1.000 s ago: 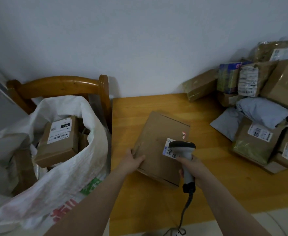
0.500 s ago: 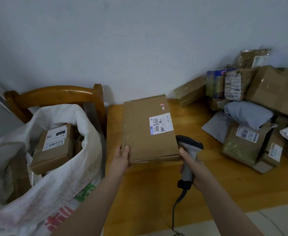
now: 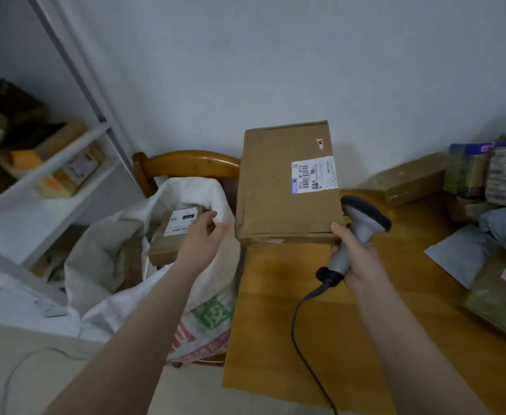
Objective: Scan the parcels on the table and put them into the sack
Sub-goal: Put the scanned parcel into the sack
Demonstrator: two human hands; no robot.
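Box [image 3: 287, 181] upright; right hand [image 3: 355, 259] grips scanner [image 3: 364, 218]; left hand [image 3: 200, 239] pinches sack [image 3: 105, 250] rim

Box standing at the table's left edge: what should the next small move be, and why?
Probably tip the box left into the sack. Its label faces the camera, the right hand holding the scanner touches its corner, and the left hand seems to grip the sack's rim.

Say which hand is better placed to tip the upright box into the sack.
Left, probably: the left hand is at the rim of the sack beside the box, while the right hand grips the scanner.
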